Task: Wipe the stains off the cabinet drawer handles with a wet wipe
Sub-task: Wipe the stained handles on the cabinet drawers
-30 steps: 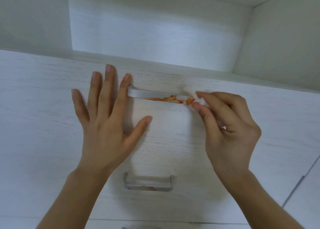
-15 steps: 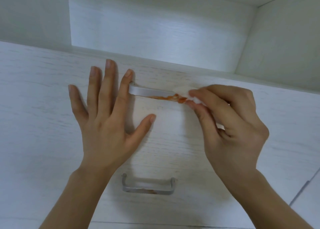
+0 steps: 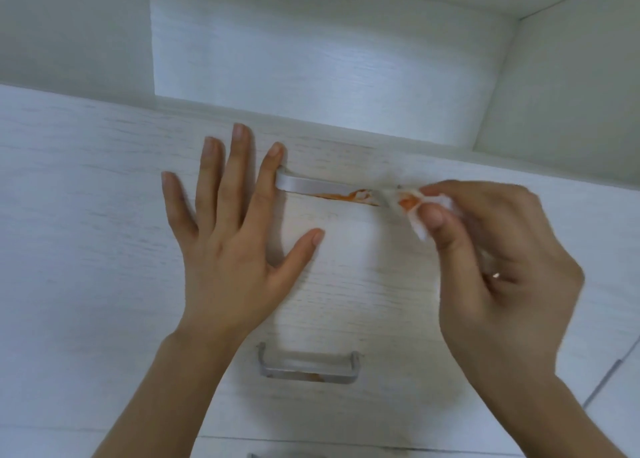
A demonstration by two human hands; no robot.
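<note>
One pass done: right hand (image 3: pixel 498 274), pinching stained white wet wipe (image 3: pixel 414 204), slides off upper silver bar handle (image 3: pixel 322 190), orange smear remains; left hand (image 3: pixel 228 246) flat, fingers spread, bracing drawer front.

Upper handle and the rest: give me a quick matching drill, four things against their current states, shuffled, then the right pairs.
Things:
1. upper handle
2. lower handle
3. wipe
4. left hand

States:
A. flat on the drawer front, fingers spread
B. pinched in the right hand, orange smear on it
C. orange stain along its right part
D. untouched, small orange mark on its lower edge

Pairs: 1-C, 2-D, 3-B, 4-A
</note>
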